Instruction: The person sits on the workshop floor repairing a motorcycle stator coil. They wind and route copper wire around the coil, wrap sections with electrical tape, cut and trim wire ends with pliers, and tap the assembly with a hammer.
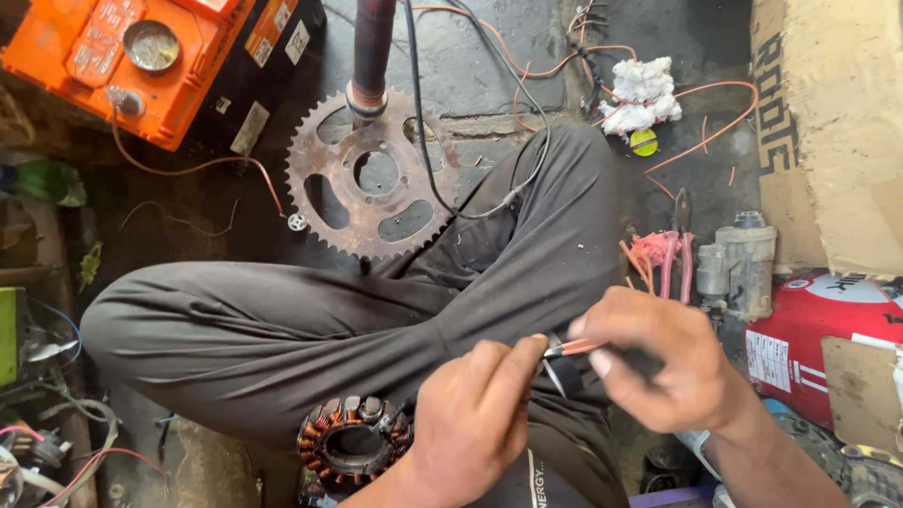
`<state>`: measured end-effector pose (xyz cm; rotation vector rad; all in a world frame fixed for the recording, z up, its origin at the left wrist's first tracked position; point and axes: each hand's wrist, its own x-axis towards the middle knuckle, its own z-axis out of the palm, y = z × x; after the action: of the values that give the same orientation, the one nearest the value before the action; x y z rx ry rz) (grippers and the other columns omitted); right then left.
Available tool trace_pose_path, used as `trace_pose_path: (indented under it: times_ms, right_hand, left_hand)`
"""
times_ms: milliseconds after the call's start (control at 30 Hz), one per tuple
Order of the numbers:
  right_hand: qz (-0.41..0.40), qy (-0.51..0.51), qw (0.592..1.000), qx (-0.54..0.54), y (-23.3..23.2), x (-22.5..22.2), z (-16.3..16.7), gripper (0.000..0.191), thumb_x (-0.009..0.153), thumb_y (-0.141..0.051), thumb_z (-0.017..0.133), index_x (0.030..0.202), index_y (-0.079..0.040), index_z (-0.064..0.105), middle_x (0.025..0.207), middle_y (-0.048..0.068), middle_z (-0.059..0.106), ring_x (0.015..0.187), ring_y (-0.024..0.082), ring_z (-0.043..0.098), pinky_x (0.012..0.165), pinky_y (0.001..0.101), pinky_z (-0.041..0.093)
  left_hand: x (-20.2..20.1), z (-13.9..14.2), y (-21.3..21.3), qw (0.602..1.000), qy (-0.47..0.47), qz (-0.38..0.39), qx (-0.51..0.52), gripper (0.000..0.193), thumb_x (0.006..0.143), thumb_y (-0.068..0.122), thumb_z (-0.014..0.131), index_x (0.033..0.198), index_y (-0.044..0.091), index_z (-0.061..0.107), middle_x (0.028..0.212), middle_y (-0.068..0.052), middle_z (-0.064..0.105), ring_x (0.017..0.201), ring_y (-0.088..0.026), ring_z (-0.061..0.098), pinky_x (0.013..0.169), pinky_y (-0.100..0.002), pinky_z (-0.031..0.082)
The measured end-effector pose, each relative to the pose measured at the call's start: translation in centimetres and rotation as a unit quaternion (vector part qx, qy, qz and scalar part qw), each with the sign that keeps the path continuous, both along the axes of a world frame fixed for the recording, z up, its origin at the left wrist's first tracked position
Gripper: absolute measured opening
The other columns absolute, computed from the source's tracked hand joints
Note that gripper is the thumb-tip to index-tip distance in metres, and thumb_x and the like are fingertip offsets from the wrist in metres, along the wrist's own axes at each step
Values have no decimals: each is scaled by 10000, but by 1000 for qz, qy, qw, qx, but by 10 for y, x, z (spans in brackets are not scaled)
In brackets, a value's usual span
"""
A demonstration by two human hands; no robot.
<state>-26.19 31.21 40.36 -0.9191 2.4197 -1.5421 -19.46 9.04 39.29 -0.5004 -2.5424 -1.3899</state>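
both hands (564, 376) pinch a copper wire (576, 348) — lying sideways, tip pointing left.

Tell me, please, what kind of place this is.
Probably a small motorcycle repair workshop, with work done sitting on the floor: a rusty toothed metal sprocket, a copper-wound round stator and an orange box-shaped battery lie around the person.

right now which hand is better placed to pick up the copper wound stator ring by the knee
Left, probably. The left hand sits right beside the stator ring, while the right hand is farther off and pinches the thin copper-coloured piece.
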Motion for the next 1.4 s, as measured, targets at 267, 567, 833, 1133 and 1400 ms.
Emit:
trace_pose_path:
  times_ms: [267,567,833,1133,1400]
  right_hand:
    - [3,75,997,-18,-2,7,-3,340,781,-8,733,1113,-56,674,889,105,636,737,187,627,651,282,501]
    - [-150,-167,973,43,-9,9,-9,352,939,-6,684,1289,-4,642,628,11,575,594,35,507,529,250,437]
    - [93,209,969,88,-2,-1,11,354,764,-45,787,1100,-71,681,947,167,650,815,298,671,727,405,516]
    - [-140,-117,983,18,0,15,0,201,875,-20,703,1073,-22,740,788,59,777,656,92,731,602,246,567]
    - [-165,-108,980,23,-6,7,-4,328,894,44,698,1199,-21,597,782,58,717,718,84,663,644,253,527]
  left_hand:
    - [-4,7,-3,995,-36,-26,85,276,952,-8,659,1224,-6,616,964,-118,621,814,-317,666,690,-390,521]
    - [-2,-3,-7,989,89,-79,-92,516,798,82,718,1305,2,662,790,-62,517,624,-206,554,532,-355,422]
    - [-8,17,-5,998,-25,-6,56,389,860,-37,673,1238,13,593,1012,-126,612,904,-321,643,783,-406,512]
    - [-8,8,-13,988,73,-112,71,492,874,-17,697,1326,-34,503,1009,-139,621,782,-298,637,715,-396,508]
    - [-10,6,-5,992,60,-68,-89,554,809,33,690,1350,-65,620,811,-85,523,662,-228,560,586,-367,446]
